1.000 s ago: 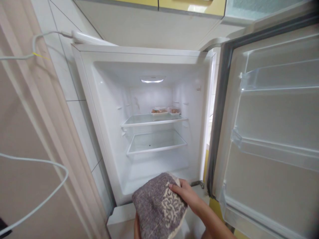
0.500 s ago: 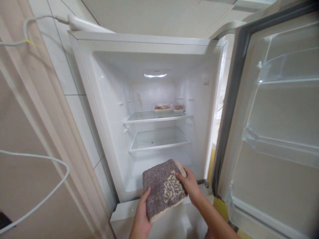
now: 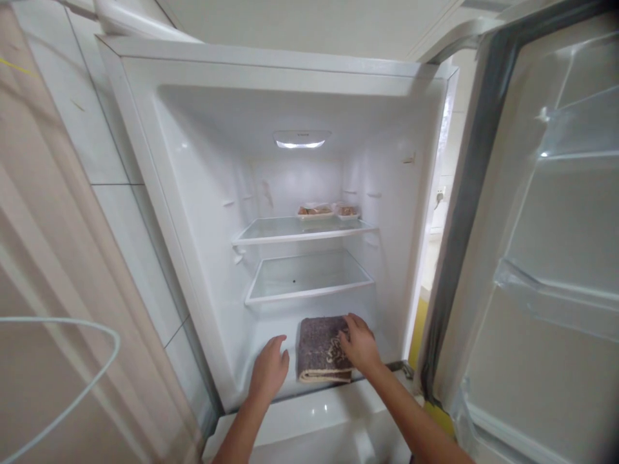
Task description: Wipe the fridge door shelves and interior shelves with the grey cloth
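A folded grey-brown towel [image 3: 316, 348] with a cream pattern and pale edge lies on the bottom of the open fridge compartment. My right hand [image 3: 360, 341] is at its right side, thumb and fingers curled over that edge and partly covering the pattern. To the left of the towel, my left hand [image 3: 271, 367] hovers apart from it, holding nothing, thumb and fingers spread.
Above the towel are a lower glass shelf [image 3: 309, 277] and an upper glass shelf [image 3: 275, 229]. Two packed food trays [image 3: 315, 211] sit on the upper one. The fridge door [image 3: 556, 258] with clear racks stands open at right. A white cable [image 3: 113, 348] loops at left.
The towel has gone from both hands in front of the fridge down onto the compartment floor. My left hand has let go and moved off to the left. The view has come closer.
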Motion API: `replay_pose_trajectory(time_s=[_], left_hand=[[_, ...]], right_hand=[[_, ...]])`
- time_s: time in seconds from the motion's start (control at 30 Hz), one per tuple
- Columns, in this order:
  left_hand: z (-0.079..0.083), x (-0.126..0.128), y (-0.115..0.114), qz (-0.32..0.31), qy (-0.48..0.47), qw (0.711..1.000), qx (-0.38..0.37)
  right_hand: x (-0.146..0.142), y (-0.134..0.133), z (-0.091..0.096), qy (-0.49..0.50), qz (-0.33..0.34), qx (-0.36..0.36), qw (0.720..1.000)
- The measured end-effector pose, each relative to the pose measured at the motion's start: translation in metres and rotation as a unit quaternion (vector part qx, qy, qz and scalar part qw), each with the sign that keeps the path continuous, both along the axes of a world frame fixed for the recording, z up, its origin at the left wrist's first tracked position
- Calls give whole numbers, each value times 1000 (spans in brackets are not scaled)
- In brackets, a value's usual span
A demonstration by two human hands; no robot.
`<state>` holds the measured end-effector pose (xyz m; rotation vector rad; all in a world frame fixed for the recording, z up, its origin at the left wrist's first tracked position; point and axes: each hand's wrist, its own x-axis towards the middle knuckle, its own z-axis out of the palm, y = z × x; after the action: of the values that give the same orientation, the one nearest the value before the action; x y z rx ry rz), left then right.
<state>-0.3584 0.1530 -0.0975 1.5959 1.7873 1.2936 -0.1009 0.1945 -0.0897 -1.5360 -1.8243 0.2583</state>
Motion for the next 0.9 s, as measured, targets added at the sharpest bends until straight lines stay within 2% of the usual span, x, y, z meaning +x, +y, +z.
replay_pose_trajectory(time_s=[0.13,0.23,0.3,0.43,0.53,0.63,0.73,0.8,0.9], left_hand=[[-8,-8,-25,-62,219,974,12],[-3,12,-37,-132,280,951,16],[4,31,-39,-179,303,936,8],[11,63,-29,-242,322,915,-29],[10,74,-20,-235,346,908,-32],[11,78,-16,-200,374,905,-25],[13,81,-16,-182,395,900,-29],[14,83,-18,-171,407,897,-28],[12,91,-19,-151,428,891,-26]], right_hand=[[-19,-8,-6,-64,98,22,993],[-27,-24,-20,-124,193,22,973],[-29,-34,-33,-168,228,30,959],[-17,-38,-53,-205,190,42,959],[4,-32,-56,-183,129,55,973],[24,-22,-54,-82,18,54,995],[32,-13,-50,117,-71,17,990],[29,-7,-47,301,-73,-55,949],[17,-4,-41,509,-35,-172,843]])
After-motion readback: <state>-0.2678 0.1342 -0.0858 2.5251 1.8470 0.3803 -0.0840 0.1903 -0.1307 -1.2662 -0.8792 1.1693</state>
